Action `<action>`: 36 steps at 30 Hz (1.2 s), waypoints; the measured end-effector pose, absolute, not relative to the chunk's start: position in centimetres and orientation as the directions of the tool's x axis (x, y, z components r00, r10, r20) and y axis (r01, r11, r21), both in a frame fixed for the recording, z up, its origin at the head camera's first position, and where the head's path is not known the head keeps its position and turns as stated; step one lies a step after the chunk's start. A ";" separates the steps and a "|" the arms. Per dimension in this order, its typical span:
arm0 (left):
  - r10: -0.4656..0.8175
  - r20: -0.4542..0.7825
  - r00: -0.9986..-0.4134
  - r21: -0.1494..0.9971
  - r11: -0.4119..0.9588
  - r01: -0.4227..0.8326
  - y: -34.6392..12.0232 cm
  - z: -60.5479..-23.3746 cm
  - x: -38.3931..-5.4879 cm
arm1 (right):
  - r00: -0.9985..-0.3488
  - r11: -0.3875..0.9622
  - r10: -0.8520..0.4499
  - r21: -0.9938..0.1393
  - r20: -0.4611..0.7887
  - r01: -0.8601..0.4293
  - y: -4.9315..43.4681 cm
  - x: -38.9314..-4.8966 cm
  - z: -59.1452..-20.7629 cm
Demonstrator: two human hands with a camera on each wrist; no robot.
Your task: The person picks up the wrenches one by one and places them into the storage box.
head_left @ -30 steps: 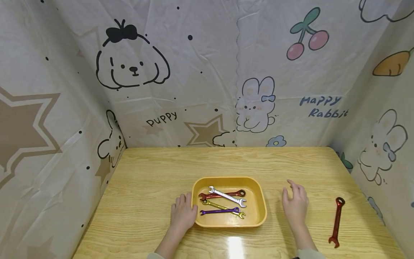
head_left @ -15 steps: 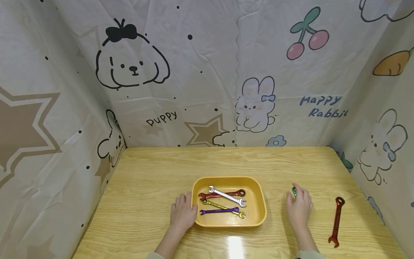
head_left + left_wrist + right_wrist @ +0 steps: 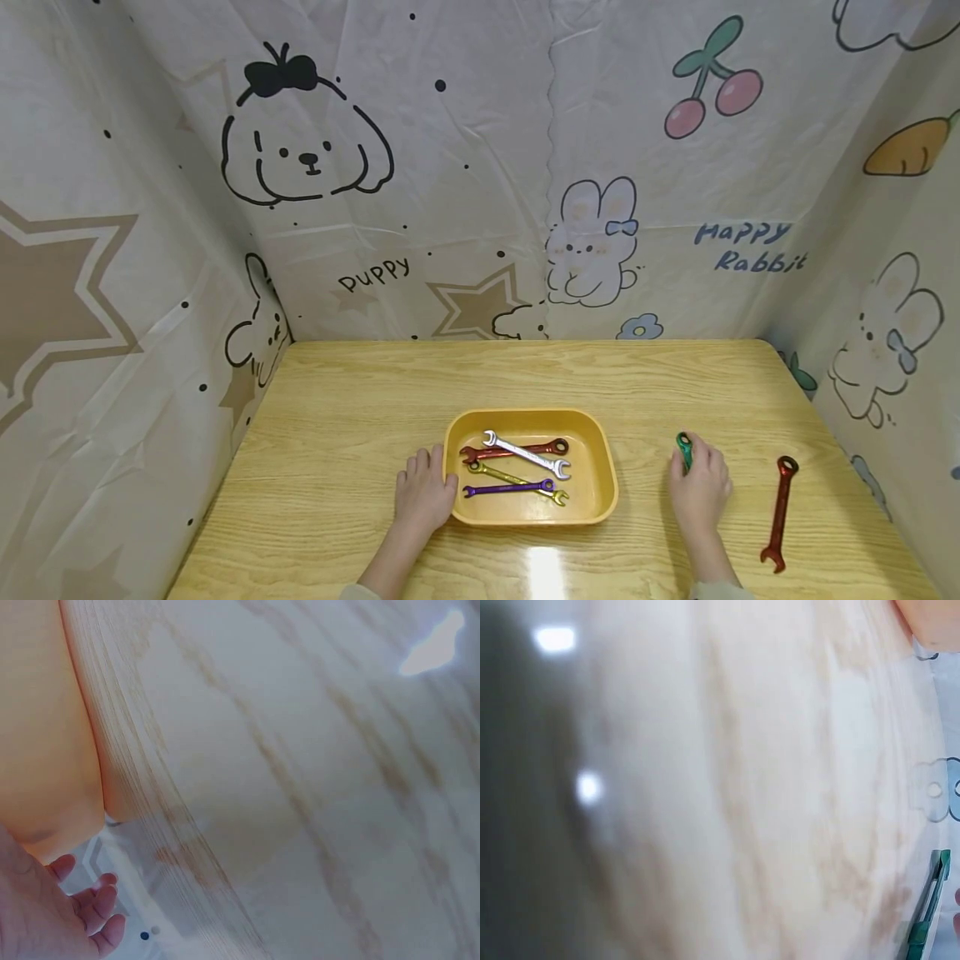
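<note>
A yellow tray (image 3: 611, 500) stands mid-table with several wrenches in it: a silver wrench (image 3: 525, 454) across a red wrench (image 3: 510, 453), and a purple wrench (image 3: 510, 489) over a gold wrench (image 3: 551, 495). My left hand (image 3: 424, 493) rests at the tray's left side, thumb at the rim and fingers extended. To the right of the tray, my right hand (image 3: 701, 487) holds a green wrench (image 3: 685, 450) between thumb and curled fingers. Its ring end sticks out past them and the rest is hidden under the hand. The green wrench (image 3: 926, 915) also shows in the right wrist view.
Another red wrench (image 3: 781, 512) lies on the wooden table (image 3: 360, 392) to the right of my right hand. Cloth walls (image 3: 480, 167) with cartoon prints stand close behind the table and at both sides.
My right hand has shifted slightly right and its fingers have closed in. The green wrench, hidden at first, now shows between thumb and fingers. The left hand and tray stay put.
</note>
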State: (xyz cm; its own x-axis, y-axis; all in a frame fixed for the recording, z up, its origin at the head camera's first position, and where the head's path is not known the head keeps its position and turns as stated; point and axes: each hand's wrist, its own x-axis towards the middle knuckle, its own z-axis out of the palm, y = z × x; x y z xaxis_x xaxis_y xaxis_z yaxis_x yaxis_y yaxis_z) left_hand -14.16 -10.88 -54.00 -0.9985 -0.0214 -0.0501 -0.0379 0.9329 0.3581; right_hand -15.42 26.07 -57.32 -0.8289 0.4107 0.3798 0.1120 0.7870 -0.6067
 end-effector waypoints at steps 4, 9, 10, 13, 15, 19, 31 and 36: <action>-0.022 -0.051 -0.998 0.361 0.932 -0.038 -10.9 -54.0 -14.1 | -0.837 0.773 0.434 -0.614 0.334 0.156 26.1 -15.2 -57.4; -0.024 -0.052 -0.998 0.361 0.932 -0.041 -10.8 -53.9 -14.1 | -0.837 0.760 0.465 -0.615 0.290 0.209 26.2 -15.2 -57.5; -0.024 -0.053 -0.998 0.361 0.932 -0.042 -10.8 -53.9 -14.1 | -0.834 0.755 0.474 -0.618 0.282 0.221 26.3 -15.2 -57.6; -0.025 -0.056 -0.998 0.365 0.930 -0.044 -10.8 -53.9 -14.1 | -0.828 0.742 0.498 -0.620 0.257 0.254 26.4 -15.2 -57.7; -0.026 -0.057 -0.998 0.365 0.930 -0.045 -10.8 -53.9 -14.1 | -0.827 0.738 0.507 -0.618 0.242 0.271 26.4 -15.2 -57.8; -0.026 -0.058 -0.998 0.366 0.930 -0.046 -10.8 -53.9 -14.1 | -0.823 0.732 0.522 -0.614 0.225 0.297 26.4 -15.1 -57.9; -0.034 -0.072 -0.997 0.378 0.924 -0.059 -10.7 -53.8 -14.1 | -0.819 0.728 0.533 -0.607 0.211 0.317 26.2 -14.9 -58.2; -0.035 -0.073 -0.997 0.370 0.927 -0.059 -10.7 -53.8 -14.1 | -0.815 0.715 0.540 -0.625 0.210 0.312 25.9 -15.0 -58.3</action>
